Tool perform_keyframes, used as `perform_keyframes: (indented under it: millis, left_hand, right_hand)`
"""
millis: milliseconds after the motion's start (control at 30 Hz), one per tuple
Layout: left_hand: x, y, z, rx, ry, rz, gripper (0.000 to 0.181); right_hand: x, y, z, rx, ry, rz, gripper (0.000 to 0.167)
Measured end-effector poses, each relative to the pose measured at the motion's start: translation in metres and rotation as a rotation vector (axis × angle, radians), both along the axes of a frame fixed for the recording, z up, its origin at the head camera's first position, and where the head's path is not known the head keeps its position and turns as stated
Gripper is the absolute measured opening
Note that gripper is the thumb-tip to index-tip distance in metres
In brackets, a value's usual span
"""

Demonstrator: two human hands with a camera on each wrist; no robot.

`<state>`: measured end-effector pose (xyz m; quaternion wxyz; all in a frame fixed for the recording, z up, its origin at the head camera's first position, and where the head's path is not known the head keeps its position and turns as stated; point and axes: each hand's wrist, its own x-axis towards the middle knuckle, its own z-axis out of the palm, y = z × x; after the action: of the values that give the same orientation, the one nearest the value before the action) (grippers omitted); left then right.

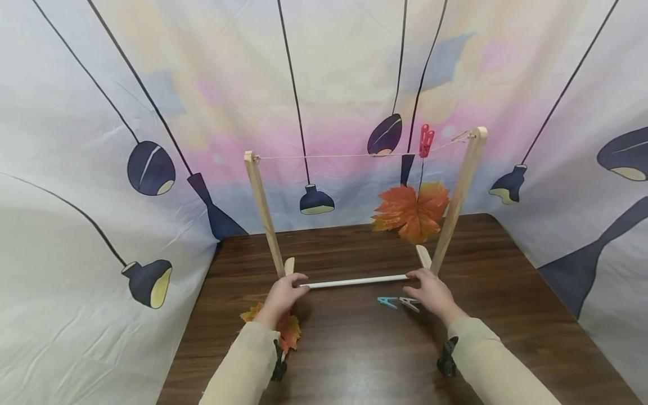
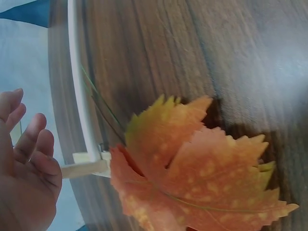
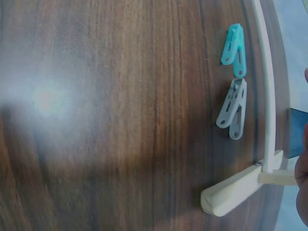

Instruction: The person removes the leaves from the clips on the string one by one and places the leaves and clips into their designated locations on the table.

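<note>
Left hand [image 1: 283, 293] and right hand [image 1: 434, 292], fingers loose, are beside one rack's [image 1: 356, 281] two posts [image 1: 458, 197]. There are three clothespins [image 1: 424, 143] and two leaves [image 1: 415, 216].

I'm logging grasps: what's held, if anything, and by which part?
Cannot tell: left hand and right hand partly cover the wooden stand; any grip is hidden.

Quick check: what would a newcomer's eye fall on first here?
Probably the hanging orange leaf, held by the red clip on the string near the right post. Next, the second orange leaf lying on the table, partly hidden by the left arm in the head view. Third, the turquoise clip and grey clip near the right hand.
</note>
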<state>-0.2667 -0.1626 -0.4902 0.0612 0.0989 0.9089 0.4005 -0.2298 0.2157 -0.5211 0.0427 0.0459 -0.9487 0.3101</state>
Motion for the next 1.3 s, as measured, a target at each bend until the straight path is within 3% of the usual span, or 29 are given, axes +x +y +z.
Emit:
perform_keyframes:
  millis: [200,300,567,1033,1300]
  left_hand:
    - [-0.003,0.004,0.005,0.018,-0.033,-0.002,0.030]
    - [-0.005,0.006,0.007,0.005,-0.008,-0.017,0.029]
    - [-0.010,0.013,0.028,-0.022,0.051,-0.034,0.032]
    - [-0.014,0.028,0.055,0.041,0.021,-0.031,0.035]
    - [-0.016,0.033,0.061,0.051,0.019,-0.035,0.035]
  right_hand:
    - [-0.002,0.003,0.009,0.003,-0.001,-0.009,0.039]
    - [-0.002,0.004,0.013,0.006,0.010,0.002,0.041]
    - [-0.011,0.002,0.035,-0.032,0.058,0.036,0.045]
    - [-0.012,-0.003,0.070,0.016,0.063,0.093,0.050]
    - [-0.013,-0.002,0.078,-0.014,0.080,0.112,0.048]
